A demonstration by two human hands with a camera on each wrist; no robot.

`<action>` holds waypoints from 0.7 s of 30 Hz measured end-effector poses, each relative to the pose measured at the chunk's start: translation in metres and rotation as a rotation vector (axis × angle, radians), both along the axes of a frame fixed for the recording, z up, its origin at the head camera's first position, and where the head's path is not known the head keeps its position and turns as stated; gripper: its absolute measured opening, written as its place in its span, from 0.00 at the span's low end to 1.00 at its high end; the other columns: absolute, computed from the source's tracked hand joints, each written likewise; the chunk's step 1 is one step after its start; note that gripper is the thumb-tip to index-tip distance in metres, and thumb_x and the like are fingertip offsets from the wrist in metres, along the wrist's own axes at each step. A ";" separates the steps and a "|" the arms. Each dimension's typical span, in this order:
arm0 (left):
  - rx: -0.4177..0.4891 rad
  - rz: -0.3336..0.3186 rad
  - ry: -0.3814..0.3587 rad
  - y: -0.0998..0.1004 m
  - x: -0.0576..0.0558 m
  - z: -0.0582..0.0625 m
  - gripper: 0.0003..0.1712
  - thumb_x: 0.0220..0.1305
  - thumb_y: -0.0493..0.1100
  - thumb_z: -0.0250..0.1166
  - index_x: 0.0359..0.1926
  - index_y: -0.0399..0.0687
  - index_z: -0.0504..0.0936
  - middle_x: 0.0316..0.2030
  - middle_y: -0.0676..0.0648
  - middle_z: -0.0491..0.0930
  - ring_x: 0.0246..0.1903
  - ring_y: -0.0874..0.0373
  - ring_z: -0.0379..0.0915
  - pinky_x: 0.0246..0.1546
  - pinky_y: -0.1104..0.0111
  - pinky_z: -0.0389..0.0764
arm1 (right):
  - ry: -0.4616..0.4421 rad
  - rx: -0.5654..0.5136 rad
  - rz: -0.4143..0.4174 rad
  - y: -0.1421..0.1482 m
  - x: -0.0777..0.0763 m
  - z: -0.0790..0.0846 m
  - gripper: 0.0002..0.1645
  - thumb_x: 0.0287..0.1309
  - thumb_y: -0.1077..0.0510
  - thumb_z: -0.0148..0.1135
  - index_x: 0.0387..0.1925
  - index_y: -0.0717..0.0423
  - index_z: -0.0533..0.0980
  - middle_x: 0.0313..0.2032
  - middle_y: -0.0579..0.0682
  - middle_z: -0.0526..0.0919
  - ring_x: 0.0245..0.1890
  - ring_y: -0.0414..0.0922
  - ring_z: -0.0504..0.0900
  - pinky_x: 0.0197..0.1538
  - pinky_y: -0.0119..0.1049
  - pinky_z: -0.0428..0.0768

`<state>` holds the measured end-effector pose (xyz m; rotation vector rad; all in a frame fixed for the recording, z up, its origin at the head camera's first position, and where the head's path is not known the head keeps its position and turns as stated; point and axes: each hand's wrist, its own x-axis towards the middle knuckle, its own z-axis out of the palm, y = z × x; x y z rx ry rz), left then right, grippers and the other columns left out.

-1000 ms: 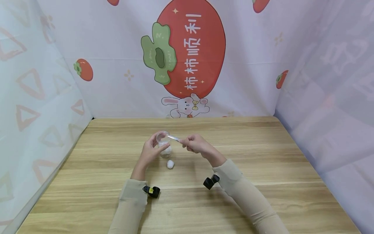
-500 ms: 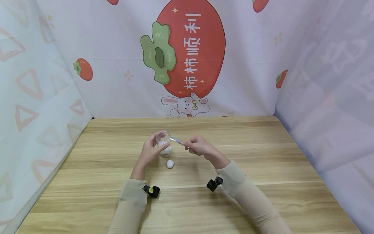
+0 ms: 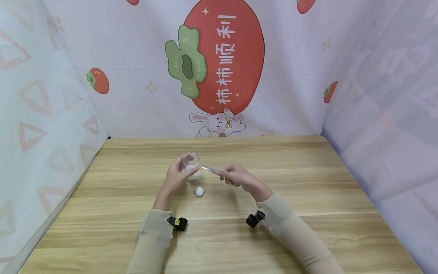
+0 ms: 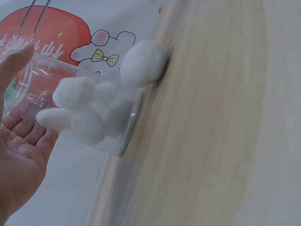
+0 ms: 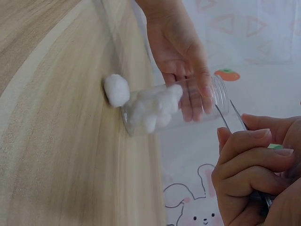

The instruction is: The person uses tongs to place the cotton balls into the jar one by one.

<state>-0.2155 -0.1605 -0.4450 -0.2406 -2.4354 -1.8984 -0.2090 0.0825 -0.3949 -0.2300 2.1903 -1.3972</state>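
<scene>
A clear plastic jar (image 3: pixel 191 160), lidless and upright on the table, has several white cotton balls (image 4: pixel 84 113) in its lower part. My left hand (image 3: pixel 175 177) grips the jar near its mouth, thumb on one side and fingers on the other. Metal tweezers (image 3: pixel 209 169) are pinched in my right hand (image 3: pixel 237 177). Their tips point at the jar's rim from the right, a little apart from it. In the right wrist view the tweezers' tips (image 5: pixel 217 107) stand spread with nothing between them. One loose cotton ball (image 3: pixel 199 191) lies on the table close to the jar's base.
The wooden table (image 3: pixel 294 182) meets a printed cloth backdrop (image 3: pixel 137 106) at its far edge. White cloth also hangs along both sides. A black wrist camera (image 3: pixel 177 223) sits on the left sleeve and another camera (image 3: pixel 255 219) on the right.
My right hand has drawn the tweezers away from the jar's mouth, rightward and slightly toward me. The left hand, jar and loose cotton ball have stayed in place.
</scene>
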 end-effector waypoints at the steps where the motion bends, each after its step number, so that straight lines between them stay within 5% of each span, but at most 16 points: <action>1: -0.001 0.001 -0.001 0.000 0.000 0.000 0.36 0.57 0.43 0.71 0.65 0.45 0.68 0.64 0.39 0.73 0.69 0.45 0.65 0.76 0.54 0.59 | -0.002 0.000 -0.001 0.000 0.000 -0.001 0.24 0.67 0.49 0.54 0.34 0.70 0.75 0.11 0.41 0.64 0.12 0.35 0.53 0.15 0.25 0.51; 21: -0.014 0.002 0.012 0.000 -0.001 -0.001 0.35 0.57 0.43 0.70 0.65 0.44 0.68 0.63 0.38 0.73 0.68 0.45 0.65 0.76 0.54 0.59 | -0.043 0.043 0.026 0.001 0.010 -0.022 0.23 0.66 0.49 0.56 0.32 0.70 0.76 0.11 0.42 0.65 0.12 0.34 0.56 0.16 0.24 0.53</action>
